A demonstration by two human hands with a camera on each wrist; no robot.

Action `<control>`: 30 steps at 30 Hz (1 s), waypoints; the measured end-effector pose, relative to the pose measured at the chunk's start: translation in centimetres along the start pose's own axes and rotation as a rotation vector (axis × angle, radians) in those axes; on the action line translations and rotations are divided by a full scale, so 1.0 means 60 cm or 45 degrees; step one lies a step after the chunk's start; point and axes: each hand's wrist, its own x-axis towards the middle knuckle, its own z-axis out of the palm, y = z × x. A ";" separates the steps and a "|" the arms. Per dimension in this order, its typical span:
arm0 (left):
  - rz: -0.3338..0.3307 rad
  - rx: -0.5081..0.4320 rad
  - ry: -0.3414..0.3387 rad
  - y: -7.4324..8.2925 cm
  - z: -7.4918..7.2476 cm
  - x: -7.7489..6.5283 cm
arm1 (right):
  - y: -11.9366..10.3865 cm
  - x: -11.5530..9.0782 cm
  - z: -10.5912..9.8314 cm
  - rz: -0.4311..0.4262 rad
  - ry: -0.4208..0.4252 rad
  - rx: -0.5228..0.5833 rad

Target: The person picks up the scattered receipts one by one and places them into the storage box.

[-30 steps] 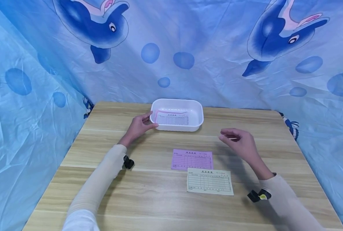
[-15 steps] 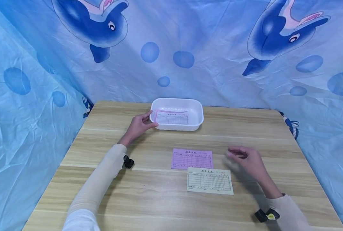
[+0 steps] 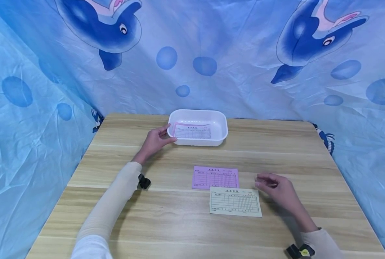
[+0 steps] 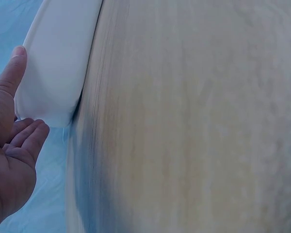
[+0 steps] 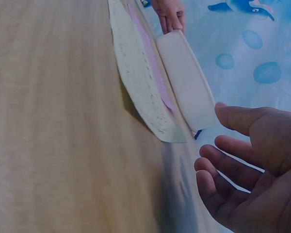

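A white plastic basin (image 3: 219, 138) stands at the back of the table with printed slips (image 3: 192, 133) inside, a white one over a pink one. My left hand (image 3: 155, 142) holds its left end, thumb at the front and fingertips on the end wall; in the left wrist view the thumb lies along the rim. Two more printed slips lie nearer me: a purple slip (image 3: 215, 177) and a pale green slip (image 3: 235, 202) overlapping its lower right corner. Just right of the green slip hovers my right hand (image 3: 281, 190), fingers loosely bent and holding nothing. One green edge lifts off the wood in the right wrist view.
The wood-grain table (image 3: 166, 226) ends just behind the basin. A blue curtain (image 3: 244, 93) with printed dolphins hangs at the back and along both sides.
My right hand has come down and toward me, from right of the basin to beside the green slip. The left hand stays at the basin, and the slips lie as before.
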 end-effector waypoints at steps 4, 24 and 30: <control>-0.007 -0.003 -0.005 -0.001 0.001 0.001 | 0.005 -0.005 0.006 0.027 -0.043 -0.021; 0.007 -0.015 0.016 -0.003 0.000 -0.001 | 0.005 -0.011 0.023 0.026 -0.095 -0.070; 0.018 -0.011 0.005 -0.002 0.000 -0.001 | 0.006 -0.011 0.026 0.015 -0.098 -0.044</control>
